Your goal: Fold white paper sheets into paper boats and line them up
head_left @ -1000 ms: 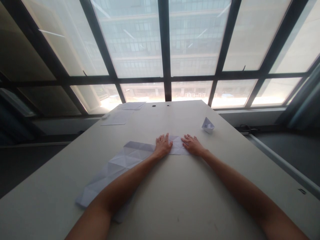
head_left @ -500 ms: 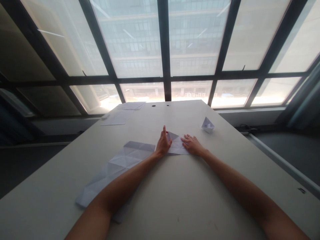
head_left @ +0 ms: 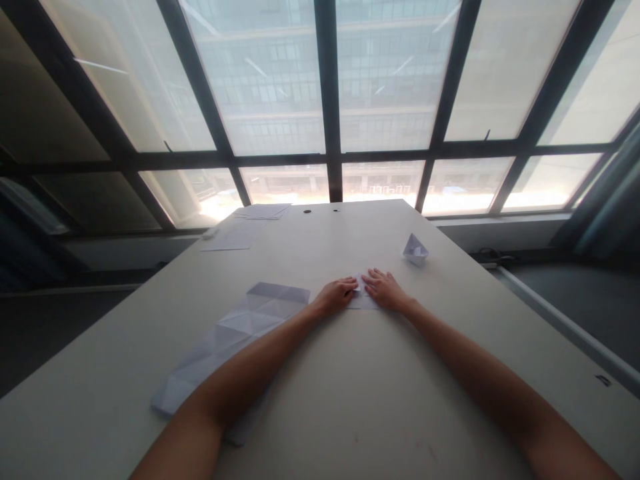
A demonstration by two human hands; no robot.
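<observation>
A small folded sheet of white paper (head_left: 362,303) lies on the table between my hands, which cover much of it. My left hand (head_left: 336,295) presses on its left side, fingers close together and bent, with a bit of the paper showing at the fingertips. Flat on the right part rests my right hand (head_left: 384,289), its fingers somewhat spread.
A large creased paper piece (head_left: 235,333) lies to the left, partly under my left forearm. Farther right stands a small folded paper shape (head_left: 415,251). Loose white sheets (head_left: 233,235) lie at the far left of the white table (head_left: 380,387), before the windows.
My left hand has moved right and down, bringing the raised left flap of the paper over toward the middle. The right hand stays in place.
</observation>
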